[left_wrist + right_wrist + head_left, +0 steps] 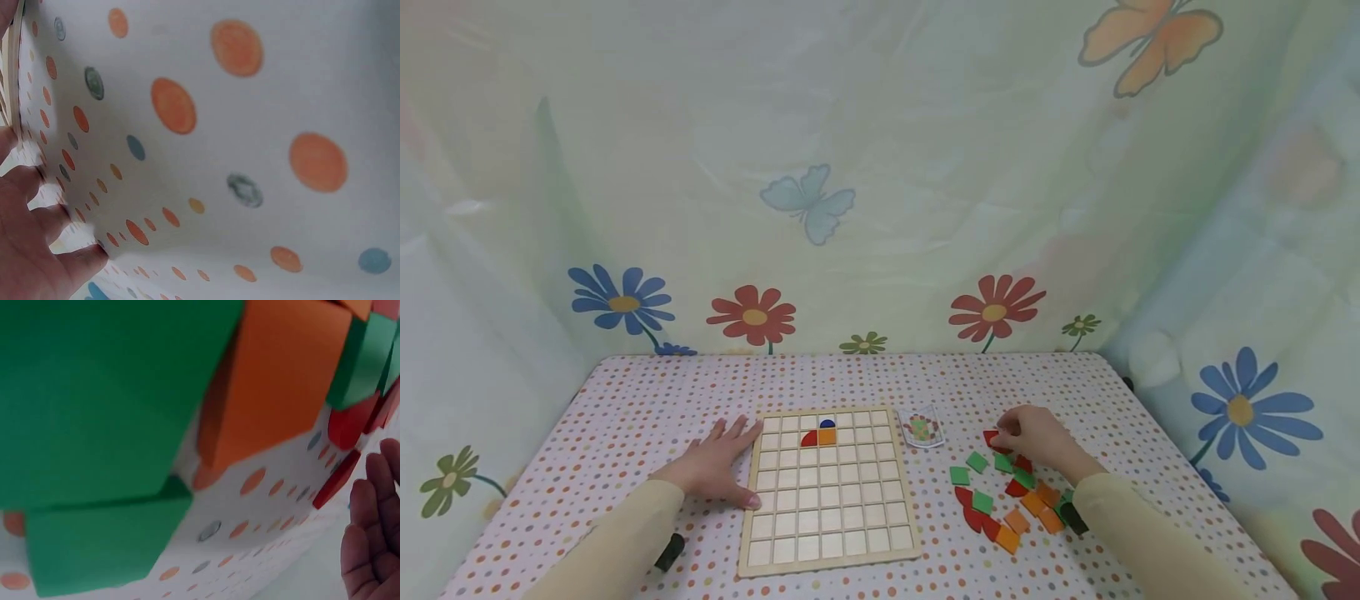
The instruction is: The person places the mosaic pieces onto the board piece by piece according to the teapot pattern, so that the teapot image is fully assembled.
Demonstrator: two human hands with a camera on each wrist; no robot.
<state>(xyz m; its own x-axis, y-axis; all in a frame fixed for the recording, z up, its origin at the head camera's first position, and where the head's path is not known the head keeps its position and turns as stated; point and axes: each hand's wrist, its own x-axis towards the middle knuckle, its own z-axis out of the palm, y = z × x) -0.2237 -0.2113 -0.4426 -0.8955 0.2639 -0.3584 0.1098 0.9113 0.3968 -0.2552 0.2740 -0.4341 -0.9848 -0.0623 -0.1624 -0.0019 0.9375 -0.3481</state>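
Note:
A wooden grid board (829, 497) lies on the table, its upper part holding a red quarter-circle tile (809, 439), an orange square tile (827, 437) and a blue rounded tile (827, 424). Against its left edge rests my left hand (718, 462), fingers spread, thumb lower down; the left wrist view catches several fingertips (87, 261) on the cloth. To the board's right, the curled fingers and thumb of my right hand (1041, 437) pinch a red tile (989, 437) at the top of the loose pile. In the right wrist view the thumb is hidden.
Loose green tiles (959, 476), orange tiles (1007, 539) and red tiles (970, 515) are scattered right of the board. A small picture card (921, 427) lies by the board's upper right corner. Dotted cloth covers the table (647, 392); a patterned curtain (887, 250) stands behind.

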